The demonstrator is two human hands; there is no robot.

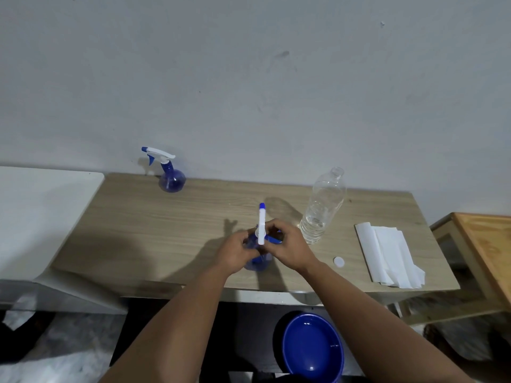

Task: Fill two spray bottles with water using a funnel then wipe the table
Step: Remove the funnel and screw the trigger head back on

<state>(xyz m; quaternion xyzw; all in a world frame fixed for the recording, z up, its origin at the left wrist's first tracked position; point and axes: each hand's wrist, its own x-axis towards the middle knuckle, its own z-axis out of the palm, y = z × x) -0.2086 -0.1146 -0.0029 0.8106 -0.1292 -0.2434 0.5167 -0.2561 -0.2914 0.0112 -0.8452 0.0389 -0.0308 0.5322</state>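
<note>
A blue spray bottle (257,264) stands near the front middle of the wooden table (166,217); its white spray head (261,225) with a blue nozzle points away from me. My left hand (235,252) grips the bottle's body from the left. My right hand (287,250) curls its fingers round the neck, just under the spray head. A second blue spray bottle (170,175) with its head on stands at the back left by the wall. No funnel shows.
An uncapped clear plastic water bottle (322,208), holding a little water, stands right of my hands, its white cap (338,261) lying on the table. Folded white paper towels (390,255) lie at the right end. A blue basin (312,346) sits on the floor below.
</note>
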